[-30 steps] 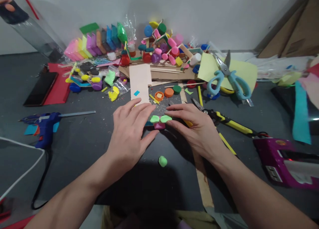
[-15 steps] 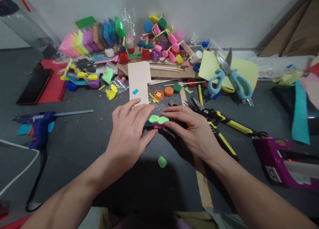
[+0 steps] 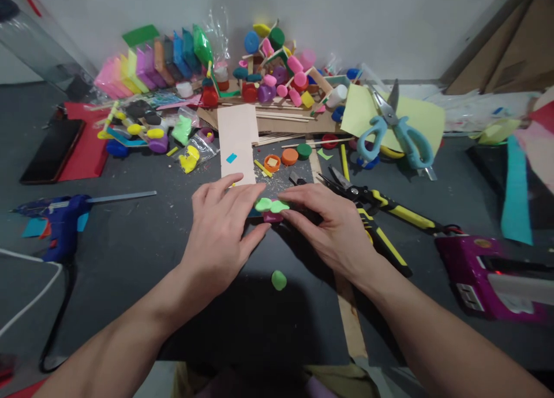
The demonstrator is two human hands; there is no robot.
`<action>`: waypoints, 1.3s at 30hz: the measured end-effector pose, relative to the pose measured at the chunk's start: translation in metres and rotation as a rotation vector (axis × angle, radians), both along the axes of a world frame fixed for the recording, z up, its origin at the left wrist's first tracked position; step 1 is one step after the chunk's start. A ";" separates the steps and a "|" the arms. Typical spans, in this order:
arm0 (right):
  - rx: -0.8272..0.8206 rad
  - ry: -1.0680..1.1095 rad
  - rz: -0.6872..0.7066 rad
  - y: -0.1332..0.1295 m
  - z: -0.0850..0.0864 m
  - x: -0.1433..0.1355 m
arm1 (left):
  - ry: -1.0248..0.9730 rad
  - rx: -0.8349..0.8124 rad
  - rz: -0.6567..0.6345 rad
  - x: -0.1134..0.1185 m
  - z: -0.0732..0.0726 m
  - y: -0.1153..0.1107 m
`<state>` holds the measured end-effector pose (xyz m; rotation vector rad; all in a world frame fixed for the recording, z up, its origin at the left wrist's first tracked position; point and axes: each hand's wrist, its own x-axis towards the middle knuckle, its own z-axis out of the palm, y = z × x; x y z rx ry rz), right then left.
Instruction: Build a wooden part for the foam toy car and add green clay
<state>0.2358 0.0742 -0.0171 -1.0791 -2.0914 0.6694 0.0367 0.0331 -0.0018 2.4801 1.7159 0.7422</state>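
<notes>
Two flattened light green modelling clay pieces sit side by side between my hands, above a small magenta part. Curved around the left side of this little craft model is my left hand, its thumb below and its fingers above; a bit of blue shows inside the grip. My right hand pinches the right green piece between thumb and fingertips. Most of the model's underside is hidden by the hands. Nearer to me, a loose green clay lump lies on the dark table.
To the left are a blue glue gun and a phone. On the right lie yellow-black pliers, blue-handled scissors and a purple device. Orange caps, a wooden strip and colourful craft models stand behind.
The whole view has shifted slightly, so everything appears a little further left. The right thumb and fingers stay at the green clay; the hands otherwise hold nearly the same pose.
</notes>
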 end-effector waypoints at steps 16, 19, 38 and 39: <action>0.117 -0.037 0.038 -0.001 0.002 0.001 | 0.073 0.247 -0.125 0.007 0.009 -0.015; 0.159 -0.054 0.054 0.000 0.002 0.002 | 0.122 0.177 -0.166 0.015 0.004 -0.024; 0.151 -0.065 0.033 0.000 0.002 0.001 | 0.208 0.006 -0.033 0.028 -0.008 -0.030; 0.151 -0.067 0.030 0.000 0.002 0.001 | 0.203 -0.006 -0.027 0.027 -0.008 -0.030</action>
